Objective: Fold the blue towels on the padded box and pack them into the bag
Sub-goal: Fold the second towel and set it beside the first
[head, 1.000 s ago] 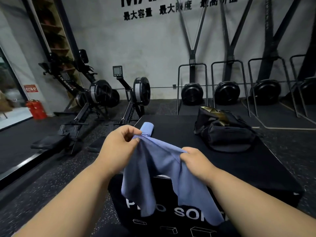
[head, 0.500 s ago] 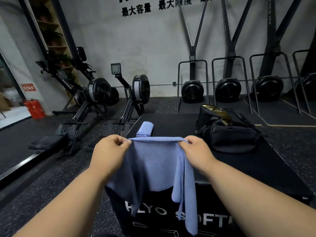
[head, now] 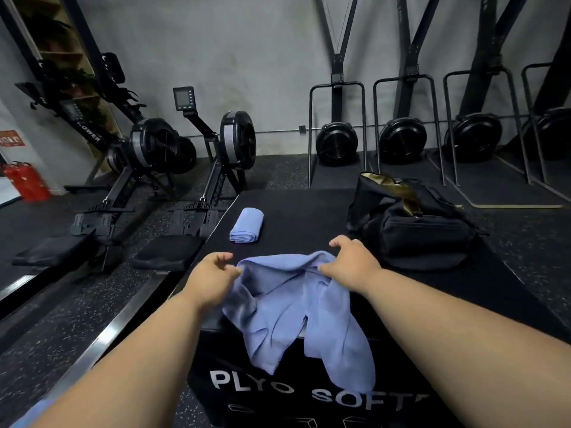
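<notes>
Head view: left hand (head: pixel 213 281) and right hand (head: pixel 350 262) pinch the loose blue towel's (head: pixel 287 304) top edge with curled fingers; towel crumpled at the padded box (head: pixel 309 211) front, half overhanging. Risk: overhang drags it off, creases fold in. Folded towel (head: pixel 247 225) behind, bag (head: pixel 411 223) right.

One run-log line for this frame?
stage: folding | unfolded towel: draped over box edge | both hands: at its top edge | folded towel: on box | bag: open
</notes>
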`<state>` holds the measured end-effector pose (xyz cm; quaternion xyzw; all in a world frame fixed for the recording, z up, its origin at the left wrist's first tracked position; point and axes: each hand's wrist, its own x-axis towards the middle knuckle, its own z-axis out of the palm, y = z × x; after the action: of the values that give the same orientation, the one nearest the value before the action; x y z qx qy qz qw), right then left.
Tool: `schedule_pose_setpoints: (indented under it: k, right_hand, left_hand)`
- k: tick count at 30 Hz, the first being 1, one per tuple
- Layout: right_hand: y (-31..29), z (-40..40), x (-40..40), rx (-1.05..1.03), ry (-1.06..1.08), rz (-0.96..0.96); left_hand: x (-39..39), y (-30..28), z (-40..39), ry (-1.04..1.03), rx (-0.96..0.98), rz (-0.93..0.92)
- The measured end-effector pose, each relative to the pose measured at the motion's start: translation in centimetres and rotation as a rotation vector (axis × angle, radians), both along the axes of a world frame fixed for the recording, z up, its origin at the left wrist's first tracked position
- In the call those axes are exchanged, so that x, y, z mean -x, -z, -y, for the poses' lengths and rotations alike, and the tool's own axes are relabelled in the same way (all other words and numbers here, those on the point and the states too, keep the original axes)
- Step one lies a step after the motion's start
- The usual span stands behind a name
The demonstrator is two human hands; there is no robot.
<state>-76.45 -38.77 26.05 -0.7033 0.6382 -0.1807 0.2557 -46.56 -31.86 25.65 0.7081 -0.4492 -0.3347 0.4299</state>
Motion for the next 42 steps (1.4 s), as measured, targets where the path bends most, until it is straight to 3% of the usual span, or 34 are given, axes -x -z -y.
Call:
schedule_pose_setpoints:
  k: [4,8,13,17,21,26,30,37,42]
  right_hand:
    - [4.2,-3.5,-0.5,0.117,-0.13,-0.113]
    - [6.1,-6.8,-1.3,0.006,-0.274,-0.228]
    - [8.1,-7.5,-1.1,0.07,-0.333,-0.441]
    - [8.2,-7.4,-0.7,0.109,-0.304,-0.455]
    - [7.7,-7.5,-0.1,0.059,-0.157,-0.166]
    - [5.5,-6.6,1.4,0.032,0.18,0.461]
    - [1.7,-6.8,1.8,-0.045,0.164,0.865]
    - [-1.4,-8.2,0.3,-0.036,-0.103,0.905]
    - [-2.3,-9.0,0.0,-0.02,-0.217,0.764]
  left_hand:
    - [-1.9,4.5,-0.4,-0.023,-0.171,0.207]
    - [-1.4,7.3,-2.2,-0.033,-0.364,0.35]
    - [0.0,9.5,-2.4,-0.101,-0.293,0.334]
    - [0.2,9.0,-2.5,-0.169,-0.275,0.274]
    - [-0.9,8.9,-2.6,-0.148,-0.253,0.156]
    - [1.4,4.4,-3.0,-0.07,-0.013,-0.348]
    - [3.2,0.9,-3.5,0.029,0.037,-0.489]
    - [8.0,-1.4,-3.4,0.134,0.016,-0.489]
    - [9.8,-2.7,-3.1,0.202,0.027,-0.487]
